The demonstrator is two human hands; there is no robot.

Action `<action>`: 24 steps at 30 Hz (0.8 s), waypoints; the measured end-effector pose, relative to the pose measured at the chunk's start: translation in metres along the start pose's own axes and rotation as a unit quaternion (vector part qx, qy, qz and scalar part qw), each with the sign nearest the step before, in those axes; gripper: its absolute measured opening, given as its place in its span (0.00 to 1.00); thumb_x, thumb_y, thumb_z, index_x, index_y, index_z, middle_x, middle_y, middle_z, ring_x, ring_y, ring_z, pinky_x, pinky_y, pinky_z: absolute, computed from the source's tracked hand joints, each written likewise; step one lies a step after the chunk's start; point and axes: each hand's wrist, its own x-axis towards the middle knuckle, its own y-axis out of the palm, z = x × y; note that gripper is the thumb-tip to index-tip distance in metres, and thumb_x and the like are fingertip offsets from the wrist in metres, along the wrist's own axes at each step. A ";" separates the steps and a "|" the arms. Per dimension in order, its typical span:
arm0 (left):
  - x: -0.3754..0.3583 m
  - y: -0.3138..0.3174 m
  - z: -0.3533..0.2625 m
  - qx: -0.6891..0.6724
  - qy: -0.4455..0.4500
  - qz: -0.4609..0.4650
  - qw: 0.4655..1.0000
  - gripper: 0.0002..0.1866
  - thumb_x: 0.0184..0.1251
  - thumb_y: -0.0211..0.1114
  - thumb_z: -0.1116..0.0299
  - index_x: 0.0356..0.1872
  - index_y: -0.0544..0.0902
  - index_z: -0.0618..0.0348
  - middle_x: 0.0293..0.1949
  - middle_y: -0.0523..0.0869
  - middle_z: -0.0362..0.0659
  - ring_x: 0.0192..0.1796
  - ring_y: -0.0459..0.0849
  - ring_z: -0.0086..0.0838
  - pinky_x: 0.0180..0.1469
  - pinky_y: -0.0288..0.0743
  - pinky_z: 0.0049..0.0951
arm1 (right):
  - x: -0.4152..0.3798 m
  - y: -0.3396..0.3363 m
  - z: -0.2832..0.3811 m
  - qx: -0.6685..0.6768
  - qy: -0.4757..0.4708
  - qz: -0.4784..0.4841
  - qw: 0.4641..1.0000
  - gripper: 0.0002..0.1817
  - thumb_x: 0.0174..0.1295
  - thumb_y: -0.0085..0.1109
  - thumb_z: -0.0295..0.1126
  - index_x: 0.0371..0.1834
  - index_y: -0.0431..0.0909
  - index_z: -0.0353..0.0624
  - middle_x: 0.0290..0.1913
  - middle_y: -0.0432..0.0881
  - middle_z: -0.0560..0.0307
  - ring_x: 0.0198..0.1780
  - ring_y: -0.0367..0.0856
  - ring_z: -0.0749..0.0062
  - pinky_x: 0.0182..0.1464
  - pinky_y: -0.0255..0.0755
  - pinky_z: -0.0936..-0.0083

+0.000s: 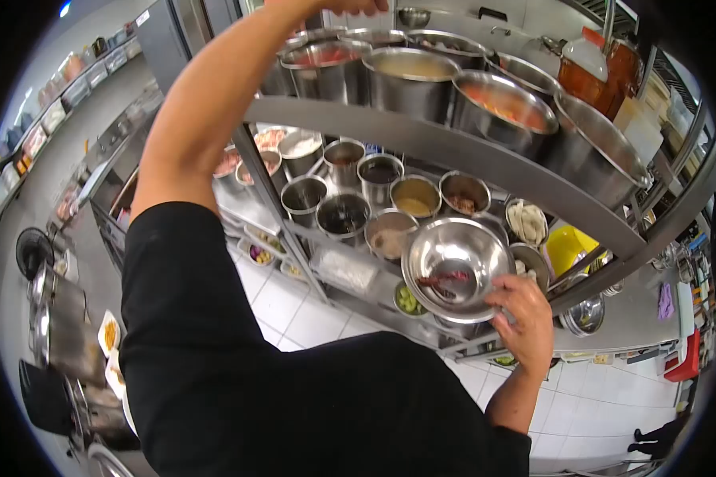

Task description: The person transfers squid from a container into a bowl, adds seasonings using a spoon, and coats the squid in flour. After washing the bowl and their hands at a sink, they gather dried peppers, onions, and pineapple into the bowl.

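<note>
My right hand [525, 314] grips the rim of a shiny metal mixing bowl [422, 254], thumb and fingers closed on its right side. Dark red pieces that look like dried chillies [445, 280] lie in the bowl. It is held tilted in front of the lower shelf of metal containers. My left arm is raised over the upper shelf. Only the lower part of my left hand [359, 6] shows at the top edge, above the large pots, so its grip is cut off from view.
Large steel pots [410, 87] of liquids and sauces line the upper shelf, behind a metal rail [453, 147]. Below stand several small containers [378, 176] of seasonings. Stacked cookware [60, 326] is at left. A person's dark legs [656, 439] show at lower right.
</note>
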 end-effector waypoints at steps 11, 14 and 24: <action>0.089 0.076 0.047 -0.123 -0.005 0.371 0.921 0.24 0.63 0.64 0.57 0.61 0.79 0.48 0.48 0.87 0.38 0.42 0.85 0.27 0.38 0.82 0.35 | -0.018 0.041 0.053 0.007 0.168 -0.059 0.984 0.17 0.38 0.72 0.19 0.34 0.83 0.43 0.47 0.84 0.55 0.49 0.81 0.55 0.49 0.75 0.65; 0.091 0.093 0.050 -0.022 0.012 0.268 0.963 0.23 0.66 0.62 0.59 0.61 0.80 0.50 0.51 0.87 0.40 0.44 0.84 0.28 0.43 0.81 0.37 | -0.020 0.049 0.058 0.036 0.201 -0.078 0.976 0.17 0.37 0.68 0.17 0.34 0.84 0.42 0.45 0.84 0.53 0.47 0.83 0.59 0.48 0.77 0.68; 0.086 0.074 0.056 -0.123 -0.006 0.248 0.961 0.15 0.65 0.63 0.66 0.52 0.85 0.47 0.26 0.83 0.35 0.25 0.77 0.22 0.27 0.73 0.25 | -0.026 0.031 0.054 0.038 0.202 -0.062 0.977 0.16 0.39 0.69 0.18 0.34 0.83 0.42 0.45 0.85 0.54 0.48 0.83 0.56 0.49 0.76 0.66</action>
